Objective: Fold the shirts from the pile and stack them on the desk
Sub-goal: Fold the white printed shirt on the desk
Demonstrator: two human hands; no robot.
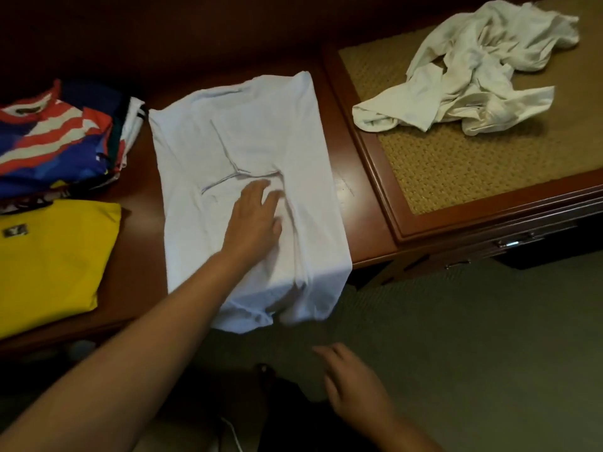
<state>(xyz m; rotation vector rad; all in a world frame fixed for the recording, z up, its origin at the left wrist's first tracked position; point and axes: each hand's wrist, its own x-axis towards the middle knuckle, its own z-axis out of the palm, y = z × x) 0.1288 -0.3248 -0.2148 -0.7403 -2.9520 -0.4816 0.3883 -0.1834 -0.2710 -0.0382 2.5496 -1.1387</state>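
Observation:
A white shirt [202, 151] lies partly folded on the dark wooden desk [140, 256], its lower end hanging over the front edge. My left hand [253, 216] rests flat on the shirt's middle with fingers spread. Below the desk edge, over the carpet, my right hand [352, 380] hovers with relaxed fingers and holds nothing. A crumpled pile of white shirts [473, 73] lies on the woven-topped table [456, 177] to the right. At the left sit a folded yellow shirt [55, 256] and a stack of folded colourful shirts [58, 138].
The woven-topped table has a raised wooden rim and a drawer with a metal handle [512, 243]. Green carpet [489, 337] covers the floor on the right. A dark object [284, 399] sits on the floor below the desk.

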